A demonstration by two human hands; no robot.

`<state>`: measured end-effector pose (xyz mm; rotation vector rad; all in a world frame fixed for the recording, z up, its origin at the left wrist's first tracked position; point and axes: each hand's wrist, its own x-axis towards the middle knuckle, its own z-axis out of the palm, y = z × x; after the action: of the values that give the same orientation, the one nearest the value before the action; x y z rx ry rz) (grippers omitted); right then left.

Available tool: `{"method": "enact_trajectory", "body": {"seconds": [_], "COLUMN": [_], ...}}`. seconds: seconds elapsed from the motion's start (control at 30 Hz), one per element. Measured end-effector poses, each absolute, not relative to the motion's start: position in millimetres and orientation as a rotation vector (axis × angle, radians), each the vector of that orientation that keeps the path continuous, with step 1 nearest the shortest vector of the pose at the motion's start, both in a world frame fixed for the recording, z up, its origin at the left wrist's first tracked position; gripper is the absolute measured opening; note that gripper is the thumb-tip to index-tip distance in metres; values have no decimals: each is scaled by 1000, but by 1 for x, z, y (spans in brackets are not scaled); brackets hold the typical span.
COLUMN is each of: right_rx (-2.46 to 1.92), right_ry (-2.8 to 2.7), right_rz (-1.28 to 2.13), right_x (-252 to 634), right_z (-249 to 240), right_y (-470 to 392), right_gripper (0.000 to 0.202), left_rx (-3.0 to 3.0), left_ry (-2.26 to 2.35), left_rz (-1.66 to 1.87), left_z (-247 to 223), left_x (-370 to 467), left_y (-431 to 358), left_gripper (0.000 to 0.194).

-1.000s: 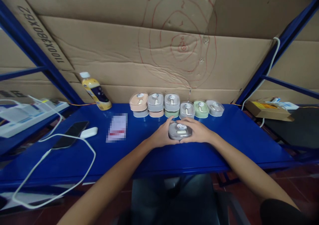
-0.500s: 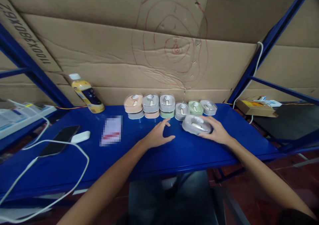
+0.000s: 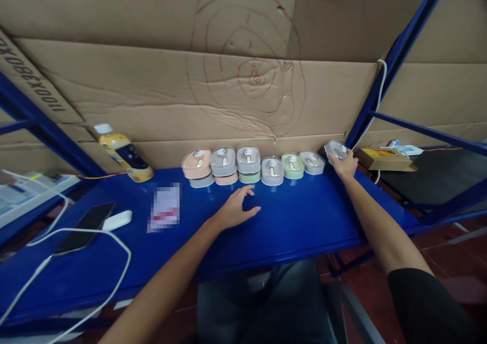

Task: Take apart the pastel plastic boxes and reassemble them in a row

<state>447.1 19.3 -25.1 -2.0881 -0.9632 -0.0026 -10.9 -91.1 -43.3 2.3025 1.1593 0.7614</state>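
Note:
My right hand point(image 3: 345, 165) is wrapped round a small grey box with a clear lid point(image 3: 336, 150) at the far right end of the row, close to the blue frame post. Low over the tabletop, my left hand point(image 3: 236, 207) is open, its fingers apart and holding nothing. Behind it stand stacked pairs of such boxes: a peach box point(image 3: 197, 163) on a grey one, a grey box point(image 3: 223, 162) on a peach one, and a grey box point(image 3: 248, 160) on a green one. Single boxes follow to the right: a grey box point(image 3: 272, 171), a green box point(image 3: 292, 166) and another grey box point(image 3: 312, 163).
On the blue table point(image 3: 281, 232) at left are a yellow drink bottle point(image 3: 125, 153), a blurred-out packet point(image 3: 165, 207), a black phone point(image 3: 85, 228) and a white cable point(image 3: 124, 242). Cardboard point(image 3: 144, 80) walls the back. An open carton point(image 3: 386, 159) sits beyond the right post point(image 3: 399, 55).
My right hand has carried the grey box rightward and back, from in front of the row to its right end. My left hand stays open in about the same place. The view has shifted slightly.

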Motion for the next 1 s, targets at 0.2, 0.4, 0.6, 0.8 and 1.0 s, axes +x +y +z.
{"method": "enact_trajectory", "body": {"seconds": [0.2,0.4,0.6,0.8,1.0], "right_rx": [-2128,-2168,-2172,-2196,-2123], "right_ry": [-1013,-1182,-1254,-1342,-1220], "right_rz": [-96,-142,-79,-56,-180], "right_x": [448,454,460,462,458], "right_z": [-41,-47,-49,-48,-42], "right_y": [25,18,18,16,13], "right_gripper": [90,83,92,94,90], "left_rx": [2333,2351,2352,2363,2364], "left_ry": [1153,1160,1154,1130,1128], "left_rz": [773,733,728,756,738], "left_z": [-45,-44,-41,-43,-42], "left_x": [-11,-12,-12,-12,-12], "left_y": [-91,-90,-91,-90,-90], "left_gripper": [64,65,64,64,63]}}
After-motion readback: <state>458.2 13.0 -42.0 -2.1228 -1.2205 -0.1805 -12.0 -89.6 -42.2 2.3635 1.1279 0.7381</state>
